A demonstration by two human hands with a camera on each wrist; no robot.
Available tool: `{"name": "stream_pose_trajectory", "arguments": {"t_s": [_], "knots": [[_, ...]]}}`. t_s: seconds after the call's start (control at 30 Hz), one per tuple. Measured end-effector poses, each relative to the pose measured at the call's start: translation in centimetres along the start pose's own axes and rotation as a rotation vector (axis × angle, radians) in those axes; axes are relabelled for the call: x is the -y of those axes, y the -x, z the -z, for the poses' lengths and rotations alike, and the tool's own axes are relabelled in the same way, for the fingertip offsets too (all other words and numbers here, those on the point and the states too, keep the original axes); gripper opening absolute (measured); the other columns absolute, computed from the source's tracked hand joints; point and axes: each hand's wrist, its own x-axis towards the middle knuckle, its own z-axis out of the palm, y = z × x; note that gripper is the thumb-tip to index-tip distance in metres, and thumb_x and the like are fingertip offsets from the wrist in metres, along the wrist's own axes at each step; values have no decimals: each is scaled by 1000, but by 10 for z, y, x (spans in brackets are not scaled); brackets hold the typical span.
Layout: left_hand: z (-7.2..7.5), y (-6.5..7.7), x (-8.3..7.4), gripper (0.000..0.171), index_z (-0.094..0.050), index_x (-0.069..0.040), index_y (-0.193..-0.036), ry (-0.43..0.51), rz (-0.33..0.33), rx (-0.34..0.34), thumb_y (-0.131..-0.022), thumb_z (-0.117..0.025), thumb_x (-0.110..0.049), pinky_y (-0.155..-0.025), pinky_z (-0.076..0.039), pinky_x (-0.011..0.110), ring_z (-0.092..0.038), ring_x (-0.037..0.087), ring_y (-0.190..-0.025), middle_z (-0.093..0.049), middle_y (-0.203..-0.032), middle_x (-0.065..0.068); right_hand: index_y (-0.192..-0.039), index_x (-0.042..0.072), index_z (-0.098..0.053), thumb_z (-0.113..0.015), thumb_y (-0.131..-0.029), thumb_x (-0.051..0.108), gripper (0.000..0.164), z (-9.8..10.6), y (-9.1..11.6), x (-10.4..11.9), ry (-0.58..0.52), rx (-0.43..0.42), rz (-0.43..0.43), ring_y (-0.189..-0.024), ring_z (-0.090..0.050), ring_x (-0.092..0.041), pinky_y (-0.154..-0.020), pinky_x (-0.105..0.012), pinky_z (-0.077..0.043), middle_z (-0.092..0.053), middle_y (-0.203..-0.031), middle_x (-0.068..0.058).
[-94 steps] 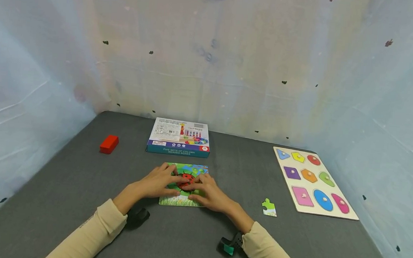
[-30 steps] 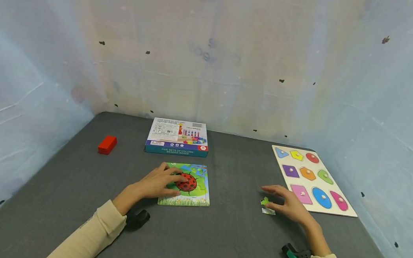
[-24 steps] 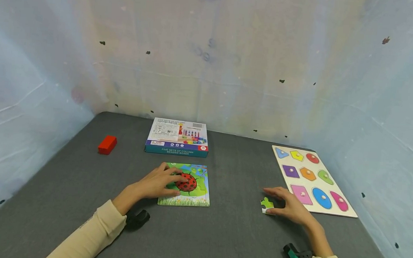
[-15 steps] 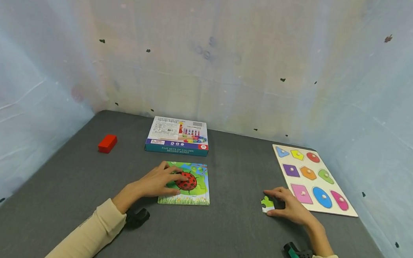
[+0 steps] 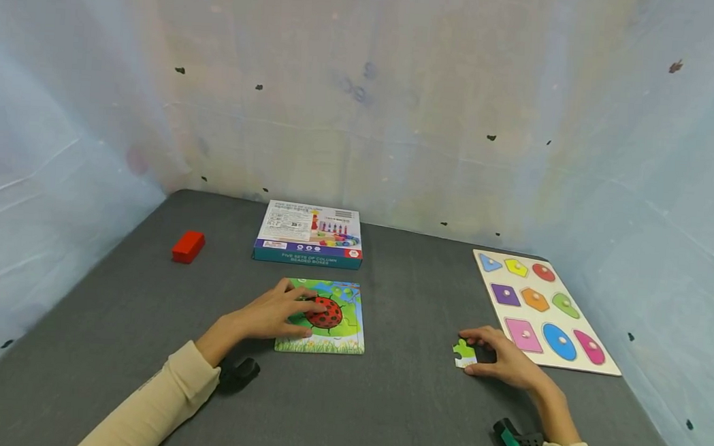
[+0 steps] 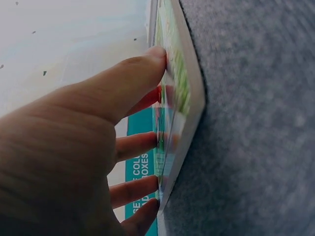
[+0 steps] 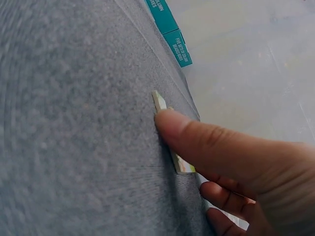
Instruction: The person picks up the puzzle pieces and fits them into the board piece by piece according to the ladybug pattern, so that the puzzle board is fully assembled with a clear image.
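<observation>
A ladybug jigsaw puzzle (image 5: pixel 325 344) lies flat on the table in the middle of the head view. My left hand (image 5: pixel 270 313) rests on its left part with fingers spread; the left wrist view shows the thumb and fingertips touching the puzzle's face (image 6: pixel 170 54). To the right, my right hand (image 5: pixel 505 358) pinches a small green and white puzzle piece (image 5: pixel 463 353) between thumb and fingers, at or just above the table. In the right wrist view the thumb covers the middle of this piece (image 7: pixel 183 164).
Behind the puzzle lies a beaded-boxes game box (image 5: pixel 308 254). A red block (image 5: pixel 188 247) sits at the left. A shape puzzle board with knobbed pieces (image 5: pixel 544 313) lies just beyond the right hand. A plastic sheet (image 5: pixel 361 148) hangs around the table's back and sides.
From the ladybug puzzle my right hand has moved right to the loose piece, and its thumb and fingers have closed on the piece's edges. My left hand has stayed on the puzzle.
</observation>
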Motion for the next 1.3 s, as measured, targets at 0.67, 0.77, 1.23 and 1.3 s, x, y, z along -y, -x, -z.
{"name": "stream_pose_trajectory", "arguments": {"t_s": [0.67,0.77,1.23,1.3], "knots": [[8,-4,-6,50,-53,-25,-133,-37,20,87,-87,-62,-42,-83,-42,46,-37,28,-114,-40,-140,8,-121,8,-59,-75,-80,22,47,-22,-39,21,-77,9,-1,-93,-55,-19,-81,-34,-47,-60,-105,-1],[10,-6,-9,49,-53,-24,-133,-35,31,114,-88,-62,-41,-85,-42,47,-36,29,-117,-40,-140,8,-122,10,-59,-75,-80,25,47,-30,-54,32,-82,25,19,-94,-53,-18,-83,-34,-45,-59,-105,2],[6,-9,-9,39,-57,-16,-124,27,-26,91,-89,-64,-30,-93,-39,49,-38,32,-122,-44,-131,16,-119,10,-62,-76,-77,33,49,-76,-116,71,-65,37,136,-94,-50,-18,-81,-35,-41,-60,-101,1],[7,-10,-10,37,-57,-16,-123,27,-23,91,-89,-64,-29,-92,-39,50,-38,34,-121,-44,-131,16,-118,9,-63,-76,-77,32,49,-83,-122,75,-60,34,151,-93,-51,-19,-81,-35,-42,-60,-101,-1]]}}
